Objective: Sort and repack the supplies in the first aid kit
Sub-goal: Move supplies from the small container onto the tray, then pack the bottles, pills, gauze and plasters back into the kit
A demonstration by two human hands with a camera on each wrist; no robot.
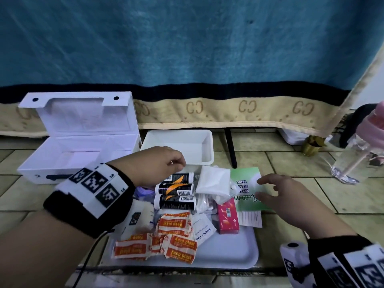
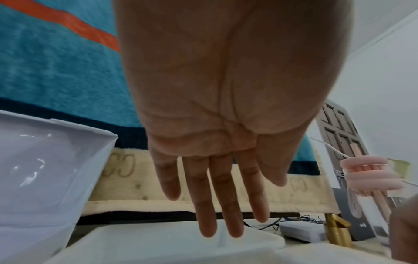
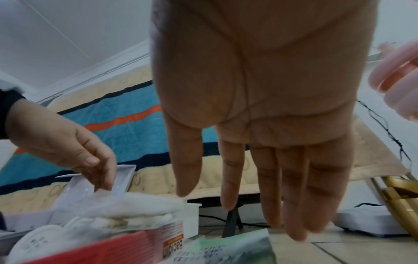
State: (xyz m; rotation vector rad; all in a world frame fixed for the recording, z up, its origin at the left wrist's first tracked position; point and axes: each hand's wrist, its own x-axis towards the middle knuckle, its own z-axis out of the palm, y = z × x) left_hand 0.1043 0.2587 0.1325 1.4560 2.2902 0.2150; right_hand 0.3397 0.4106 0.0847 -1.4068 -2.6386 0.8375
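The white first aid box (image 1: 76, 150) stands open at the left, and what shows of its inside is bare. A flat white tray (image 1: 228, 252) holds the supplies: three black tubes (image 1: 176, 189), orange plaster strips (image 1: 166, 235), an alcohol pad (image 1: 204, 229), a pink box (image 1: 227, 217) and a white gauze packet (image 1: 214, 183). A green first aid guide (image 1: 247, 190) lies half off the tray. My left hand (image 1: 178, 163) hovers over the top tube, its fingers (image 2: 217, 205) straight and holding nothing. My right hand (image 1: 268, 190) is spread just above the guide, its fingers (image 3: 269, 196) holding nothing.
A white bin (image 1: 178, 146) sits behind the tray, next to the box. A blue blanket (image 1: 187, 59) hangs behind everything. A black leg (image 1: 230, 148), a gold object (image 1: 311, 146) and a clear bottle with a pink lid (image 1: 357, 159) stand on the tiled floor at the right.
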